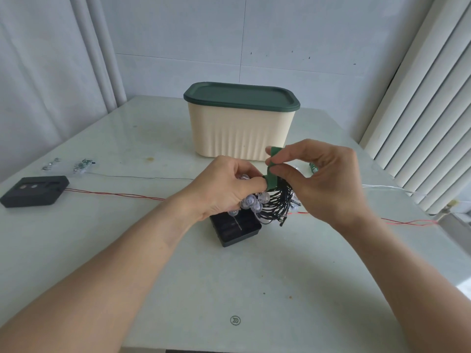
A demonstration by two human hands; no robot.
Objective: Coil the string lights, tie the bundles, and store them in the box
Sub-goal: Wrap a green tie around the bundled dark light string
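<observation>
Green strap (270, 174) going round the coiled string lights (270, 202): you're mid-tie near the table's (127, 250) middle. Your right hand (318, 179) pinches the strap's free end; your left hand (224, 187) grips the bundle of black wire and clear bulbs. Next, I'd say, cinch it tight. Behind it, the box (239, 133) is lidded.

Coiled black string lights (274, 203), green strap (270, 179) around, before lidded cream box (239, 133).
</observation>
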